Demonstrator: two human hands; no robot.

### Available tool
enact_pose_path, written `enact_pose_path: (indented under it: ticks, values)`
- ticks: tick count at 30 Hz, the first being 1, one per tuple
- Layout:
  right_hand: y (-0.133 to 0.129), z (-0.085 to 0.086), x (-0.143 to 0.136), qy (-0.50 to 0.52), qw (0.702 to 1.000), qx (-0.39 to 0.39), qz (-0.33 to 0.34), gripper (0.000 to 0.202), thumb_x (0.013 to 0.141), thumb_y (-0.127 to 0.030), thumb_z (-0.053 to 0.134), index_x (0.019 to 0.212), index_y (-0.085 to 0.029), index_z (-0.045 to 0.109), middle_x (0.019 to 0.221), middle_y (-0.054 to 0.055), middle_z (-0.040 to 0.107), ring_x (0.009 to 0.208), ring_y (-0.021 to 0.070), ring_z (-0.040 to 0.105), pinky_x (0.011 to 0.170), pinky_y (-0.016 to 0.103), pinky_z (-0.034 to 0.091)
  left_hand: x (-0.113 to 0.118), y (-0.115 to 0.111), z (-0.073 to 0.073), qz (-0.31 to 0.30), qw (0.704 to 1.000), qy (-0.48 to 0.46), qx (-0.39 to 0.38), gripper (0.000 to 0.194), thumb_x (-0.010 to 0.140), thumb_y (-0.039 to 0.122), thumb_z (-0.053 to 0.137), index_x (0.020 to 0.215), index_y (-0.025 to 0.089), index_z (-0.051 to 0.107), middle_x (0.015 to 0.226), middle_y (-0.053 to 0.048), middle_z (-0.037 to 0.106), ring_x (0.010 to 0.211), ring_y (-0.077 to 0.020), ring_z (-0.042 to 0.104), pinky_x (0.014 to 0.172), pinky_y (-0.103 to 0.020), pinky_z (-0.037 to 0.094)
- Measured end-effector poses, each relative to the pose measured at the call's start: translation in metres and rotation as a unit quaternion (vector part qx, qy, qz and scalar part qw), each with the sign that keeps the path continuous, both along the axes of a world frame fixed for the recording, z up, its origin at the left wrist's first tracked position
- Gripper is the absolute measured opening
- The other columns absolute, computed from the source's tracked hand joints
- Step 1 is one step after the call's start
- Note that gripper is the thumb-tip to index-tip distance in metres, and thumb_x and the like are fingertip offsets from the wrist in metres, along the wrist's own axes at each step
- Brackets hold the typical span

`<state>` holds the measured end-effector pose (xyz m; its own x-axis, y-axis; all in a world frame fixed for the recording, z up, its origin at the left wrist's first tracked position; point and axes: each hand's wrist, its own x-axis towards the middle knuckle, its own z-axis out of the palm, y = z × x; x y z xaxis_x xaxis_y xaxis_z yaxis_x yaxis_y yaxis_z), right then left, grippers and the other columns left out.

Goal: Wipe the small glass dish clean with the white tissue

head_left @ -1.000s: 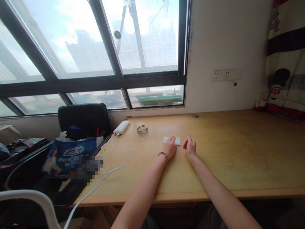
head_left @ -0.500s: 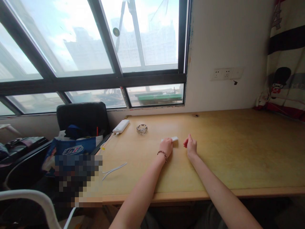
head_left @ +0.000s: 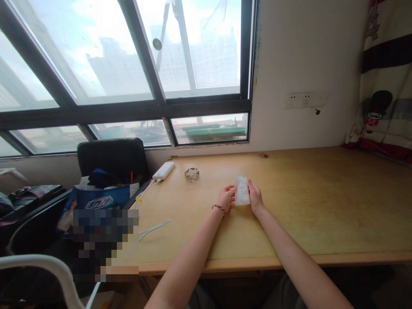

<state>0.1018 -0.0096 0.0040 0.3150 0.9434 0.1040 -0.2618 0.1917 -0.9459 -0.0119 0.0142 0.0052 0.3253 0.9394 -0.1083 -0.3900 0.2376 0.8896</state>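
Observation:
A white folded tissue [head_left: 241, 191] is held upright between my two hands above the wooden table [head_left: 322, 206]. My left hand [head_left: 226, 197], with a beaded bracelet at its wrist, grips the tissue's left edge, the fingers bent against it. On the other side my right hand [head_left: 255, 196] holds the right edge; its fingertips are partly hidden behind the tissue. Farther back to the left lies a silvery openwork ring-shaped piece [head_left: 192, 174], apart from both hands.
A white power bank [head_left: 164, 171] with a cable plugged in lies at the table's left edge. A loose white cable [head_left: 154, 229] is nearer me. Left of the table, a black chair [head_left: 112, 156] bears a blue bag [head_left: 99, 199]. Wall sockets [head_left: 305, 99] are behind.
The tissue, earlier low under my left hand, now stands upright facing me. My right hand, earlier apart from it with fingers curled, now holds its right edge.

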Motion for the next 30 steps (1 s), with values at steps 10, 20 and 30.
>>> enact_pose_path:
  ticks: [10, 20, 30]
  values:
    - [0.0012, -0.0017, 0.0023, 0.032, 0.999, -0.017, -0.038, 0.028, 0.062, -0.041, 0.056, 0.069, -0.015, 0.058, 0.058, 0.001, 0.061, 0.051, 0.0138, 0.055, 0.044, 0.022, 0.04, 0.0009, 0.0028, -0.0034, 0.013, 0.999, -0.008, -0.038, 0.031, 0.058, 0.028, 0.068, 0.081, 0.011, 0.056, 0.068, -0.006, 0.062, 0.059, -0.0141, 0.059, 0.053, -0.025, 0.047]
    - [-0.0013, 0.0028, 0.0016, 0.054, 0.998, -0.009, 0.018, 0.025, 0.058, -0.029, 0.059, 0.077, -0.013, 0.061, 0.067, 0.002, 0.064, 0.059, 0.0141, 0.058, 0.054, 0.025, 0.046, 0.0018, 0.0068, -0.0065, 0.023, 0.997, -0.06, -0.032, 0.018, 0.066, 0.02, 0.062, 0.078, 0.008, 0.057, 0.068, -0.007, 0.062, 0.058, -0.0112, 0.058, 0.055, -0.021, 0.046]
    - [-0.0042, 0.0035, 0.0071, -0.359, 0.905, 0.043, -0.223, 0.029, 0.063, -0.033, 0.06, 0.087, -0.017, 0.06, 0.083, 0.006, 0.058, 0.066, 0.0139, 0.049, 0.062, 0.026, 0.04, 0.0001, 0.0046, -0.0037, 0.036, 0.997, -0.053, -0.05, 0.022, 0.062, 0.022, 0.065, 0.077, 0.012, 0.054, 0.064, -0.003, 0.06, 0.052, -0.0097, 0.055, 0.05, -0.021, 0.045]
